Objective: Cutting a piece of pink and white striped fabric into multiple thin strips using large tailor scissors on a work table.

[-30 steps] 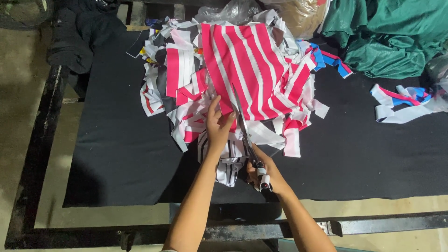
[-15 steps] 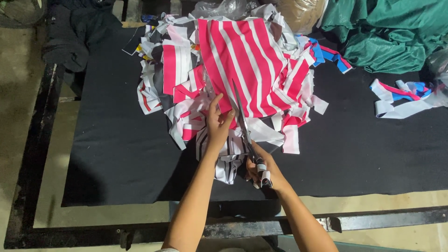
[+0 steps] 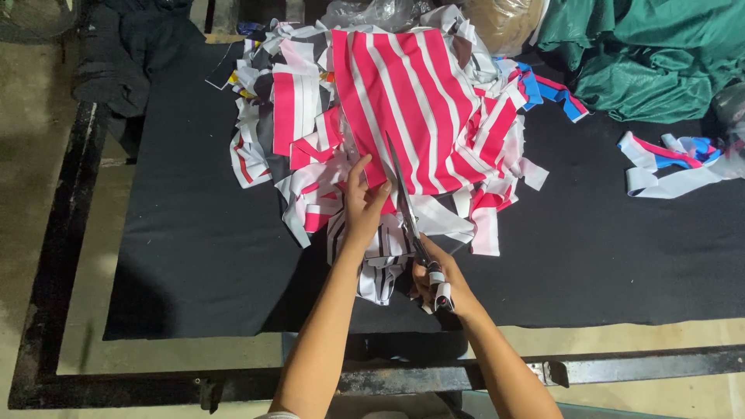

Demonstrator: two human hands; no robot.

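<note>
Black table point(image 3: 194, 248), left hand point(image 3: 363, 203) pinning striped cloth point(image 3: 411, 101), scissors point(image 3: 405, 203) beside fingers point(image 3: 358, 167)

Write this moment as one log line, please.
left hand: presses striped fabric | right hand: holds scissors, blades on the fabric | around: cut strips, black table cover

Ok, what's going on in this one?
A person is cutting striped fabric at a black-covered table. The right hand holds scissors, blades lying along the pink-and-white striped piece. The left hand presses that piece down beside the blades. Cut strips are heaped around it; green cloth lies at the far right.
</note>
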